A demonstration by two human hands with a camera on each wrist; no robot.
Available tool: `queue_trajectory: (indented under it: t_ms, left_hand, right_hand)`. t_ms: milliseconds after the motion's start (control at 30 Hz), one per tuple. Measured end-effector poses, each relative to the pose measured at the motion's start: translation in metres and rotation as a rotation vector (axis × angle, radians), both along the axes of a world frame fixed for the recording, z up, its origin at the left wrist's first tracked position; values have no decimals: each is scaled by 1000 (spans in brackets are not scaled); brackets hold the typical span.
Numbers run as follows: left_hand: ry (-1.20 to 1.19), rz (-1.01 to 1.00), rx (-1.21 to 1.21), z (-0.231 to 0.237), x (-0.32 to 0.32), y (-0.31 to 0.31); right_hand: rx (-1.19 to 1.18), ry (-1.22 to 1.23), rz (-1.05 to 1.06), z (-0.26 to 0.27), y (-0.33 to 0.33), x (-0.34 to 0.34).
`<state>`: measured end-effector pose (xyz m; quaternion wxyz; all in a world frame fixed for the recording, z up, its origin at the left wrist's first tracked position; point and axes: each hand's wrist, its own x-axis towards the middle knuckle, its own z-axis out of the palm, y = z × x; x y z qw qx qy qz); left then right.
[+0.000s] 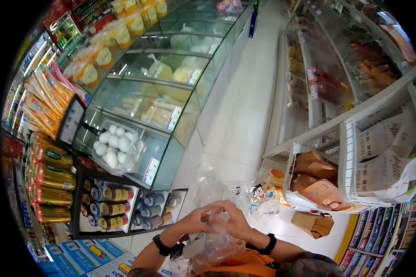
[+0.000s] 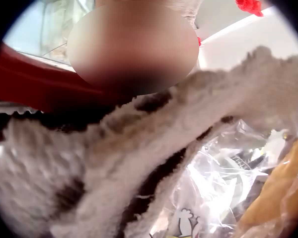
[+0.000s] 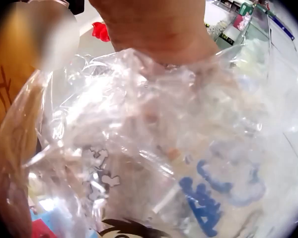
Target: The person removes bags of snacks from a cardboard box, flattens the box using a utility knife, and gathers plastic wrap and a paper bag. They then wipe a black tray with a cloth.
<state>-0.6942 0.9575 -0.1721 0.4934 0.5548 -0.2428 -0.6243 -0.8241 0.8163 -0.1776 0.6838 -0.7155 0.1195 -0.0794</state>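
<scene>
In the head view, the left hand (image 1: pixel 196 219) and right hand (image 1: pixel 232 220) meet at the bottom centre, their fingers bent together around a crumpled clear plastic bag (image 1: pixel 217 244). Part of the bag hangs below the hands against an orange garment. The right wrist view is filled by clear plastic (image 3: pixel 134 114) with blue printing, a hand (image 3: pixel 159 29) showing behind its top edge. A fluffy greyish-white thing (image 2: pixel 114 163) crosses the left wrist view, beside shiny clear plastic (image 2: pixel 213 178). The fingertips are partly hidden.
A glass display case (image 1: pixel 164 157) stands at left with a tub of white eggs (image 1: pixel 113 147) on its corner. Jars (image 1: pixel 111 207) line a low shelf. White racks with paper bags (image 1: pixel 321 191) stand at right, a brown carton (image 1: pixel 312 225) on the floor. An aisle (image 1: pixel 235 115) runs between.
</scene>
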Motion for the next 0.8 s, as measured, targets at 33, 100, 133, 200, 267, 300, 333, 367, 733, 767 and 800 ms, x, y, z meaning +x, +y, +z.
queue_trajectory:
  t_ms: [33,100,133,200,267,300,333,367,733,767,800]
  left_hand:
    - [-37,-41,1,11,-2,-7]
    - [-108,-111,5,23,-2,-19]
    - [-128,-78,14,33,-6,-23]
    - [-186,-108,-33,45,-7,-27]
    - [-202,-88,-114,64,-11,-30]
    - [-277,-88,-111,59,-13,-27]
    - [-197,-121,-159,66,-12,-27]
    - [-125,-163,-212,74,-8,-23]
    - [-754,652,-331,117,10,21]
    - [-928,682,-356,114,6,24]
    - [-1095,690,-389,117,0,25]
  right_hand:
    - [-35,-14,-85,16,-4,-1]
    - [-102,-41,-243,47,-14,1]
    - [-196,-93,-250,49,-20,0]
    - [-549,-113,-276,76,-26,-3]
    - [-699,-170,-187,90,-35,-4]
    - [-601,-163,-35,99,-45,-4]
    - [-495,-147,124,108,-54,-3]
    - [-389,-134,270,112,-56,-4]
    - [717,-24,275,88,38,-13]
    - [637,-64,275,87,49,-8]
    - [564,-103,254,85,58,-5]
